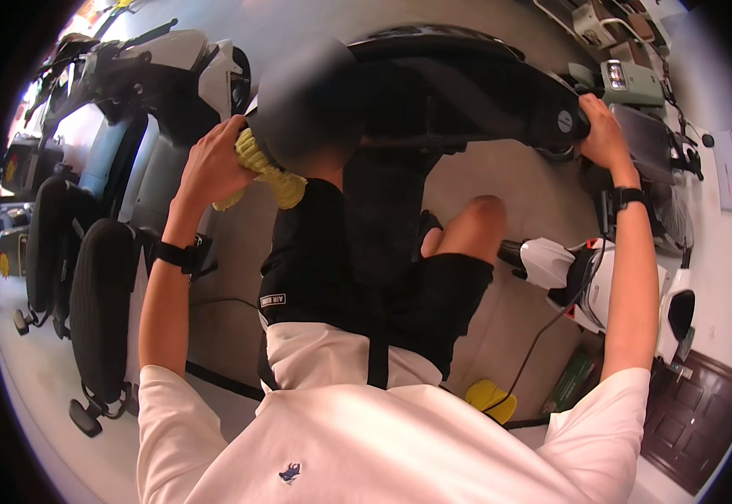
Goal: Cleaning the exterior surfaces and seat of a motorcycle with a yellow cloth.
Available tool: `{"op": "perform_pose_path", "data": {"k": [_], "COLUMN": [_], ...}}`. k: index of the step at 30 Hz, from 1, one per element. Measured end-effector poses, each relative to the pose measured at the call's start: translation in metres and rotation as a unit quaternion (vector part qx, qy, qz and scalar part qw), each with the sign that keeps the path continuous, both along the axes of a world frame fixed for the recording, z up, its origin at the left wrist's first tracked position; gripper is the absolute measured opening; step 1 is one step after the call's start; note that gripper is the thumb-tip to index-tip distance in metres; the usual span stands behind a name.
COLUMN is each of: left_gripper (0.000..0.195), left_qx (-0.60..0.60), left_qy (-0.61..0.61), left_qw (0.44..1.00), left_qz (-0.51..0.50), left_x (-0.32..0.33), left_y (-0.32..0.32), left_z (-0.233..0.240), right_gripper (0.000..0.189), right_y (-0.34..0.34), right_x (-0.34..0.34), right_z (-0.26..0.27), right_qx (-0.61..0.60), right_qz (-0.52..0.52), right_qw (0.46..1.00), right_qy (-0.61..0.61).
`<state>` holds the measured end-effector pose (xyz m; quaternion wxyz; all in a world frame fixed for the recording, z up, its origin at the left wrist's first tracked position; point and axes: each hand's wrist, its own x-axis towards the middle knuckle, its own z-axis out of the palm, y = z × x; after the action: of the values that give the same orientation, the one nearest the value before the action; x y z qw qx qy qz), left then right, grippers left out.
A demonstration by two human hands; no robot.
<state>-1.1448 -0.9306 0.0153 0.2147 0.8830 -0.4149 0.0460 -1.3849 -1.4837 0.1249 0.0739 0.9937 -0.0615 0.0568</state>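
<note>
A long, curved, glossy black body panel [467, 94], apparently part of a scooter, spans the space in front of me. My left hand [215, 160] is at its left end, holding a bunched yellow cloth [256, 154] whose loose ends hang below the fingers. My right hand [602, 135] grips the panel's right end, near a round pale sticker [565, 121]. A blurred grey round patch covers part of the panel beside the left hand. My bare knee [485, 214] shows under the panel, and dark material hangs between my legs.
Parked scooters with dark seats [105, 309] line the left side. On the right stand a white scooter [592, 277] and a pale green one [637, 82]. A yellow round object [492, 400] lies on the floor near a thin black cable [533, 346]. A brown panelled door [696, 419] is at lower right.
</note>
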Motion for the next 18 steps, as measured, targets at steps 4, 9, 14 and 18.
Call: {"op": "perform_pose_path", "data": {"k": [4,9,14,18], "left_gripper": [0.055,0.074,0.087,0.077], "left_qx": [-0.022,0.119,0.024,0.123], "left_qy": [0.033,0.18,-0.002,0.097], "left_qw": [0.999,0.974,0.999,0.987], "left_qz": [-0.023,0.069,-0.031,0.019], "left_x": [0.0,-0.009,-0.007,-0.02], "left_y": [0.002,-0.009,0.01,0.037], "left_z": [0.008,0.026,0.013,0.013], "right_gripper": [0.07,0.053,0.067,0.086], "right_y": [0.007,0.003,0.007,0.008], "right_x": [0.007,0.003,0.01,0.007], "right_z": [-0.001,0.001,0.003,0.023], "right_qx": [0.012,-0.022,0.017,0.11], "right_qz": [-0.028,0.002,0.005,-0.031], "right_qw": [1.0,1.0,1.0,0.988], "right_qy": [-0.002,-0.008,0.026,0.103]}}
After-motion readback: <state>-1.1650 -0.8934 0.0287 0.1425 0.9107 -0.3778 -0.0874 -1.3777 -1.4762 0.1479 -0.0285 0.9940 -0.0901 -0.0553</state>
